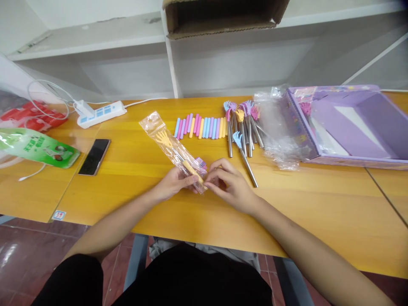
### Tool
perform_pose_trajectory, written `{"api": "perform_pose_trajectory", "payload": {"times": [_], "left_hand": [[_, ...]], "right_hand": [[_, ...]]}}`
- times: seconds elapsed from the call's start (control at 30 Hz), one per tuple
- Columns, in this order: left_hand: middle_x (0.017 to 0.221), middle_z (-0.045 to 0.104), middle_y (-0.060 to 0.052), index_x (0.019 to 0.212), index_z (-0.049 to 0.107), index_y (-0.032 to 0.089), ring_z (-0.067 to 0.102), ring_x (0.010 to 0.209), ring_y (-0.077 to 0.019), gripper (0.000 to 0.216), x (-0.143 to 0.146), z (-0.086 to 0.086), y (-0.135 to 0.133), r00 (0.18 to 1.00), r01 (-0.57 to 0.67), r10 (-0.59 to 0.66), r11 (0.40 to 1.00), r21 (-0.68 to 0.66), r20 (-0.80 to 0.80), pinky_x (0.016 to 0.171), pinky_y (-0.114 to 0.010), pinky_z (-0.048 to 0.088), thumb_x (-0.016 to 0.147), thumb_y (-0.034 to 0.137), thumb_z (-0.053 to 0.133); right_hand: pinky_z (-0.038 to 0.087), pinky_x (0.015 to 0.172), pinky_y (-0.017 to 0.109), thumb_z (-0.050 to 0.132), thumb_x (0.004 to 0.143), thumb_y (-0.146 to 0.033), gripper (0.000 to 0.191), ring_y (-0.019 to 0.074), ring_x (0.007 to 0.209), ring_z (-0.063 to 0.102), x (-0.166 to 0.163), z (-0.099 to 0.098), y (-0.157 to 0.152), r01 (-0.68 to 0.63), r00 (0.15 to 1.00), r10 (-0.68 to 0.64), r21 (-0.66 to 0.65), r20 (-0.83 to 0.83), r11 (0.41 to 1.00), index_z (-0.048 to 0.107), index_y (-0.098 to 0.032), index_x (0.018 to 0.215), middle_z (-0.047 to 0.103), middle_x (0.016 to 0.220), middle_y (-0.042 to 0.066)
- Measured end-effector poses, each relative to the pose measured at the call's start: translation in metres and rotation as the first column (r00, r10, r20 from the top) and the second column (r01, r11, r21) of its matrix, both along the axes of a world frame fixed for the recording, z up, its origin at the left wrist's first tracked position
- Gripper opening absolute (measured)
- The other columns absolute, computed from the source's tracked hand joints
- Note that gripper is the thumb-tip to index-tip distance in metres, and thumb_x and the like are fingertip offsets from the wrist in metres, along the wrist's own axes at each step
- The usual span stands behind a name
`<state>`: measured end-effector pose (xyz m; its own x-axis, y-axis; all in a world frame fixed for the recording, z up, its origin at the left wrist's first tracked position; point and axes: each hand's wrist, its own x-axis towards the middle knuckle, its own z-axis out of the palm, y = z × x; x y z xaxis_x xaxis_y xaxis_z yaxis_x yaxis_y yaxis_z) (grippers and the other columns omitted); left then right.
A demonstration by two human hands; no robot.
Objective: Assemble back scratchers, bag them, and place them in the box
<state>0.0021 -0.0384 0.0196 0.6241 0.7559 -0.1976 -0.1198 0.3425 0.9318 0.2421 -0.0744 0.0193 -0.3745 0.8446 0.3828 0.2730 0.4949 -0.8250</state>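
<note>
A yellow back scratcher [164, 138] with a hand-shaped head lies inside a clear plastic bag [153, 122], tilted over the table. My left hand [178, 183] is closed around the lower part of the bag, thumb on top. At the bag's lower end, my right hand [228, 182] pinches with thumb and fingertips; whether it grips the plastic edge is hard to make out. Behind the bag a small purple and pink piece [201, 163] shows in part. Beyond my right hand lie a blue-headed back scratcher [245, 163] and a pile of metal-rod back scratchers [248, 127].
A row of coloured handles [207, 127] lies at the back. Clear bags [277, 131] sit beside a purple box [360, 163] on the right. Leftward are a phone [94, 157], a green bottle [41, 147] and a power strip [105, 114]. A cardboard box [223, 32] stands on the shelf.
</note>
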Motion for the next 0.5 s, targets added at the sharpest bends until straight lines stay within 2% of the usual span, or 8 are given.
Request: {"api": "perform_pose_trajectory", "payload": {"times": [0.07, 0.17, 0.27, 0.37, 0.43, 0.5], "left_hand": [[0.097, 0.079, -0.011, 0.115, 0.071, 0.016, 0.077, 0.087, -0.0234, 0.048, 0.002, -0.003, -0.003, 1.000, -0.001, 0.000, 1.000, 0.028, 0.014, 0.076, -0.034, 0.062, 0.082, 0.042, 0.093], [0.108, 0.077, -0.010, 0.129, 0.066, 0.021, 0.075, 0.093, -0.0239, 0.069, 0.007, -0.008, -0.010, 0.999, -0.035, 0.034, 0.998, 0.055, 0.025, 0.079, -0.034, 0.061, 0.070, 0.029, 0.102], [0.112, 0.075, -0.010, 0.133, 0.064, 0.022, 0.075, 0.099, -0.0244, 0.071, 0.012, -0.012, -0.019, 1.000, -0.012, 0.011, 0.999, 0.050, 0.028, 0.084, -0.035, 0.061, 0.072, 0.026, 0.100], [0.123, 0.073, -0.011, 0.137, 0.062, 0.023, 0.073, 0.110, -0.0253, 0.068, 0.016, -0.010, -0.022, 0.997, -0.052, 0.048, 0.996, 0.072, 0.055, 0.095, -0.037, 0.059, 0.078, 0.028, 0.096], [0.116, 0.074, -0.009, 0.140, 0.059, 0.022, 0.074, 0.097, -0.0210, 0.069, 0.016, -0.007, -0.020, 0.997, -0.067, 0.063, 0.995, 0.078, 0.045, 0.087, -0.034, 0.060, 0.081, 0.032, 0.094], [0.098, 0.073, -0.004, 0.137, 0.059, 0.019, 0.070, 0.077, -0.0160, 0.068, 0.015, -0.002, -0.016, 0.999, -0.048, 0.046, 0.996, 0.072, 0.028, 0.074, -0.030, 0.059, 0.081, 0.035, 0.094]], "right_hand": [[0.054, 0.062, 0.031, 0.068, 0.104, -0.031, 0.009, 0.0144, 0.078, 0.061, -0.002, -0.001, 0.000, 0.030, 0.999, -0.031, -0.024, -0.014, 0.999, 0.070, -0.023, 0.102, 0.060, 0.117, 0.009], [0.053, 0.060, 0.028, 0.068, 0.103, -0.031, 0.012, 0.0132, 0.076, 0.062, -0.007, 0.000, -0.002, 0.081, 0.996, -0.082, -0.033, -0.041, 0.996, 0.067, -0.021, 0.096, 0.063, 0.115, 0.009], [0.051, 0.058, 0.027, 0.070, 0.102, -0.033, 0.022, 0.0127, 0.073, 0.060, -0.012, 0.003, -0.004, 0.102, 0.994, -0.104, -0.038, -0.042, 0.994, 0.063, -0.021, 0.086, 0.062, 0.106, 0.008], [0.049, 0.057, 0.028, 0.071, 0.102, -0.035, 0.026, 0.0122, 0.070, 0.057, -0.015, 0.003, -0.005, 0.097, 0.995, -0.098, -0.030, -0.026, 0.995, 0.061, -0.021, 0.083, 0.060, 0.100, 0.007], [0.047, 0.057, 0.028, 0.071, 0.102, -0.034, 0.024, 0.0123, 0.069, 0.055, -0.014, 0.003, -0.004, 0.097, 0.995, -0.098, -0.022, -0.023, 0.995, 0.061, -0.021, 0.084, 0.059, 0.098, 0.005], [0.047, 0.059, 0.028, 0.071, 0.102, -0.034, 0.022, 0.0125, 0.070, 0.055, -0.012, 0.003, -0.002, 0.096, 0.995, -0.096, -0.025, -0.027, 0.995, 0.061, -0.021, 0.086, 0.058, 0.095, 0.004]]}}
